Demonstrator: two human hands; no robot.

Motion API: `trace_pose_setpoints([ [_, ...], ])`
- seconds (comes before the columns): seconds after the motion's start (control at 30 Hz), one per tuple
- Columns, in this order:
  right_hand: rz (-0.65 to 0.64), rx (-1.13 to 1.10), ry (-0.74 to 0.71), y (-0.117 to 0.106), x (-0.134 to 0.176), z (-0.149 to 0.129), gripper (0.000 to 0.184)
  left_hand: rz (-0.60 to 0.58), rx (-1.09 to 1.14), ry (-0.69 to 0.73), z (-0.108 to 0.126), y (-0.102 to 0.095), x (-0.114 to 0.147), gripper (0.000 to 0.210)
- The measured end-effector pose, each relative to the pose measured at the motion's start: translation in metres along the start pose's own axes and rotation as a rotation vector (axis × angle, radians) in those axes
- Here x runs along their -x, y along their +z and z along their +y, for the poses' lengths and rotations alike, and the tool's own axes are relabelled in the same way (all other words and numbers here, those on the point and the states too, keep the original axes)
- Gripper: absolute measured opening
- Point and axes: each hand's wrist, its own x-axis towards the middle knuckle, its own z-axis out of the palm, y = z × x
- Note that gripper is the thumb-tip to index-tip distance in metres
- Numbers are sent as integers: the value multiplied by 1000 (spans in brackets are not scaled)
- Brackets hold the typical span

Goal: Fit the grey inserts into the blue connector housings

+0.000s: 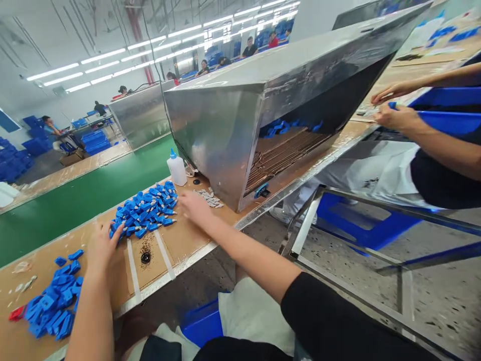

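Observation:
A heap of small blue plastic parts (146,208), many with pale tips, lies on the brown work surface in front of me. My left hand (100,245) rests at the heap's left edge, thumb and fingers apart, touching the outer parts. At the heap's right edge is my right hand (194,206), its fingers stretched out and nothing seen in them. Just beyond that hand lies a small spread of whitish pieces (211,198). A second pile of blue parts (56,301) sits to the left, beside my left forearm.
A white squeeze bottle (176,169) with a blue cap stands behind the heap. Right of it rises a large metal hood (218,135) over a green conveyor belt (93,188). A small black dish (146,257) is near the front edge. A co-worker's hands (394,113) are at far right.

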Motion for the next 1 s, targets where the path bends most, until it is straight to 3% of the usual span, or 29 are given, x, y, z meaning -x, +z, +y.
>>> trace_pose_setpoints([
  [0.07,-140,184,91,-10,-1,28,21,-21,-88,-42,-20,0,-5,55],
  [0.13,-188,210,79,-10,-1,46,21,-81,-114,-37,-33,4,-8,55],
  [0.23,-228,212,22,-3,0,55,21,-125,-101,-70,-40,3,-7,60],
  [0.33,-190,159,-6,2,0,52,25,-44,-108,-108,-46,-19,2,60],
  [0.43,-81,-140,-56,2,-5,34,27,-38,-189,-172,-61,-54,27,55],
  [0.53,-72,-635,-176,5,-11,-7,25,-166,-351,-265,-73,-72,65,52],
  [0.63,-242,-1043,-265,21,-11,-58,27,-268,-479,-246,-71,-63,103,49],
  [0.7,-351,-1200,-278,36,-8,-85,31,-245,-528,-205,-64,-50,124,45],
  [0.83,-410,-1235,-277,62,3,-104,33,-142,-472,-154,-55,-29,148,42],
  [1.0,-585,-1140,-309,72,16,-98,32,-197,-225,-12,-55,-23,153,43],
])
